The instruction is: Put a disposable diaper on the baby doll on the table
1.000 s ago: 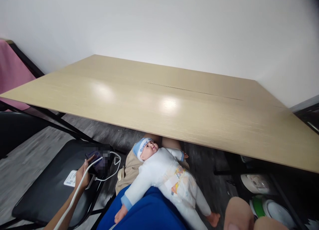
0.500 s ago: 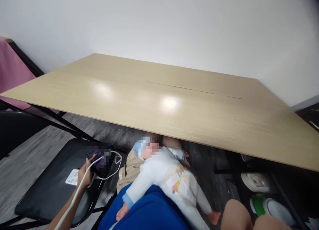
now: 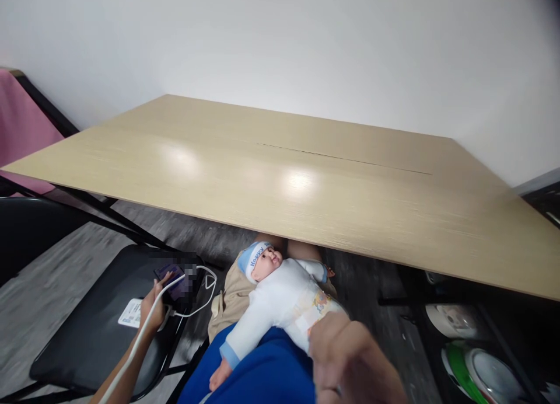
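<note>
A baby doll [image 3: 280, 299] in a white outfit, with blue cuffs and a blue-and-white cap, lies on its back across my lap. Its printed diaper [image 3: 317, 307] is partly covered by my right hand [image 3: 350, 357], which is blurred, with fingers curled close against the doll's hip. Whatever those fingers hold is hidden. On the left, my left hand [image 3: 153, 305] reaches over a black chair seat, fingers stretched toward a phone [image 3: 175, 284] with a dark purple screen. Beneath that hand lies a white flat device [image 3: 130, 313], and a white cable [image 3: 135, 345] runs along my forearm.
A wooden-topped table [image 3: 245, 170] stands ahead against a white wall, its front edge above my knees. The black chair [image 3: 91, 310] is at my left. Under the table on the right are a white rounded object [image 3: 450, 320] and a green-and-white one [image 3: 461, 363].
My right hand has come in from the lower right and now covers part of the doll's diaper and legs. My left hand stays near the phone.
</note>
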The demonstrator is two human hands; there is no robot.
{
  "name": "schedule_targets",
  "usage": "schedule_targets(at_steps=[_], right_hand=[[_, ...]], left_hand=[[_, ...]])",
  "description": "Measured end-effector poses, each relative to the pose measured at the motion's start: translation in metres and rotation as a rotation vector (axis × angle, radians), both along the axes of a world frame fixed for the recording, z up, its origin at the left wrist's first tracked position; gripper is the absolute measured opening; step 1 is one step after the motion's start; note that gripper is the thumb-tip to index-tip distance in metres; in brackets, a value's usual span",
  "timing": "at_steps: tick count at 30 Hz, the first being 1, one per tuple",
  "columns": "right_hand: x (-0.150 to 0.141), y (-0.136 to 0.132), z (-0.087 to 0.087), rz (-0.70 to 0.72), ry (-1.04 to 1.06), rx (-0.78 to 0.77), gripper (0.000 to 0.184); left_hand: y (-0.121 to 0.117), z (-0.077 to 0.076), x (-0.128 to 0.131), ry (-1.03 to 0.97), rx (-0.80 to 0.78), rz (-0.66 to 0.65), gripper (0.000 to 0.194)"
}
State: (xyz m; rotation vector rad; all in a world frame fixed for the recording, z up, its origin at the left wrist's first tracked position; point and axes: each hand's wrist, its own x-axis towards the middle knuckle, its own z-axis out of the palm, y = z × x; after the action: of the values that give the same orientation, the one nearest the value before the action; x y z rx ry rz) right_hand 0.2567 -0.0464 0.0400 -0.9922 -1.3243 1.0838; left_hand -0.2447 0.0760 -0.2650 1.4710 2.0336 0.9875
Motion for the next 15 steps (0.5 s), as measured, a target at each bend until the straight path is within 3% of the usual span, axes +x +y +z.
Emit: schedule_targets(at_steps=[2, 6, 8, 14, 15], right_hand=[[-0.022, -0.002, -0.013, 0.055, -0.007, -0.041, 0.030], [-0.050, -0.003, -0.036, 0.310, -0.020, -0.171, 0.056], [-0.054, 0.000, -0.040, 0.366, -0.015, -0.200, 0.058], [-0.060, 0.004, -0.036, 0.291, -0.102, -0.302, 0.014], [-0.064, 0.003, -0.039, 0.292, -0.110, -0.309, 0.015]], left_hand=[[0.000, 0.005, 0.004, -0.019, 0.005, 0.003, 0.089], [-0.001, 0.014, 0.012, -0.007, 0.028, 0.036, 0.085], [-0.001, 0.017, 0.014, 0.001, 0.028, 0.052, 0.081], [-0.002, 0.010, 0.008, 0.020, 0.026, 0.030, 0.078], [-0.002, 0.007, 0.006, 0.025, 0.024, 0.026, 0.080]])
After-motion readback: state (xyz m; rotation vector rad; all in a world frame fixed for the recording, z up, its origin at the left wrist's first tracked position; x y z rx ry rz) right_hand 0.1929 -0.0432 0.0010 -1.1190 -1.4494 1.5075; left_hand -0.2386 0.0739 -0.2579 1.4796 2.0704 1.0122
